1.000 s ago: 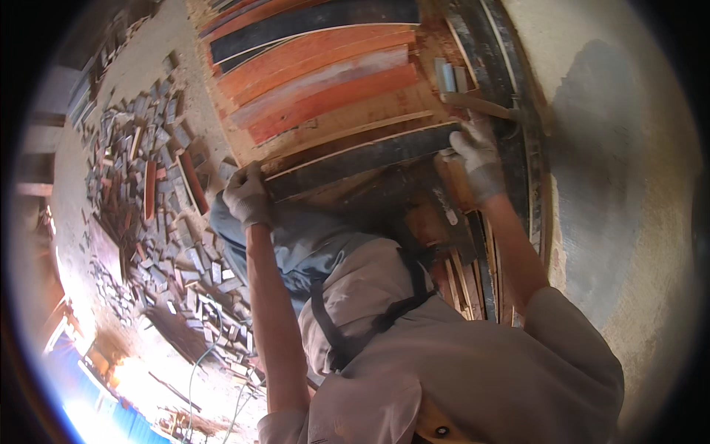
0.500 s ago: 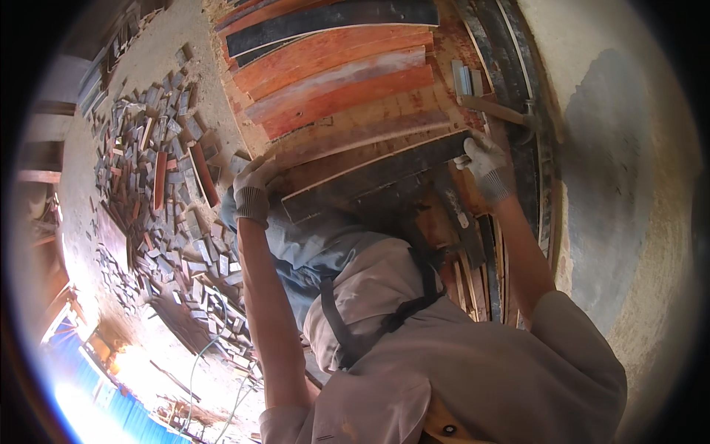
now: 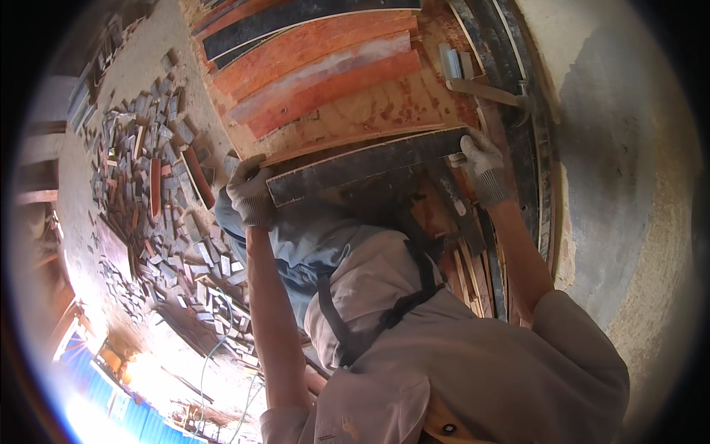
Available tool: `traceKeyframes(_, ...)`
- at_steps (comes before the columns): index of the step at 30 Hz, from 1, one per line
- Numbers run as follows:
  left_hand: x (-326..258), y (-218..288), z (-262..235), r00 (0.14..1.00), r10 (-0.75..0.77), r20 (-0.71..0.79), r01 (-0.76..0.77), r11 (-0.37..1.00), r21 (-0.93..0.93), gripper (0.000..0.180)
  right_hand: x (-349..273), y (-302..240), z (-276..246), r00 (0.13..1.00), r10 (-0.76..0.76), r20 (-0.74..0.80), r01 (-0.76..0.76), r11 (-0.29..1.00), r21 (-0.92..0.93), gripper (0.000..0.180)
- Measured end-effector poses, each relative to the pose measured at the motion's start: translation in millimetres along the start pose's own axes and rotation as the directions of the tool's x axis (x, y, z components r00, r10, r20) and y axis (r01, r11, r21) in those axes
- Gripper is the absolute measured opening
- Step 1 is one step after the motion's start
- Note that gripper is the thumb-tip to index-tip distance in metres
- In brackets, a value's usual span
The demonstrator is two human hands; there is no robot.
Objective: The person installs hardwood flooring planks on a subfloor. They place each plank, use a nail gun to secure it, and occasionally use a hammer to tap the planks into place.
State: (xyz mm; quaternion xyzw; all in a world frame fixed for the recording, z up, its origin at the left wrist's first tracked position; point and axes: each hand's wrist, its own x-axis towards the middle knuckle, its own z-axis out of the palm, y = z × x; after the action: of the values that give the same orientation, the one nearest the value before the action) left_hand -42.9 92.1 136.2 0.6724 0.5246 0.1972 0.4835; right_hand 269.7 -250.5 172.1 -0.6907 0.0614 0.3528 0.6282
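A long dark strip of board (image 3: 362, 164) lies crosswise in front of me, above my legs. My left hand (image 3: 251, 194), in a pale knitted work glove, is closed around its left end. At the opposite end, my right hand (image 3: 482, 170), gloved the same way, grips the strip with the thumb on its near face. Along the far side of the dark strip shows the thin light edge of another board (image 3: 347, 145), mostly hidden behind it. Beyond lie several orange-red board strips (image 3: 325, 89) and a black one (image 3: 310, 26), side by side on a wooden work surface (image 3: 362, 107).
A hammer (image 3: 481, 90) with a wooden handle lies at the right of the surface, beside a small metal piece (image 3: 451, 61). Long dark boards (image 3: 510, 66) run along the right edge. Many small cut blocks (image 3: 163, 177) cover the floor at left. A wall stands right.
My left hand has come onto the dark strip's left end. The strip has shifted left and its face has tipped up. The brownish board behind it is now mostly covered.
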Motion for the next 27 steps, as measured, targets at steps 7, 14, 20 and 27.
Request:
traceKeyframes(7,2,3,1,0.997,-0.076,0.016,0.077,0.997,-0.020,0.027,5,6,27,0.998,0.019,-0.068,-0.025,0.996,-0.089,0.045)
traceKeyframes(14,-12,17,-1,0.971,-0.236,-0.041,0.228,0.963,-0.141,0.028,2,-4,42,0.991,0.026,-0.133,-0.036,0.997,-0.073,0.047)
traceKeyframes(20,-32,30,14,0.968,-0.225,-0.110,0.219,0.974,-0.064,0.039,-4,-6,64,0.974,0.007,-0.224,-0.062,0.969,-0.239,0.034)
traceKeyframes(27,-33,31,13,0.964,-0.248,-0.093,0.227,0.955,-0.192,0.042,1,2,67,0.962,0.002,-0.273,-0.079,0.960,-0.270,0.023)
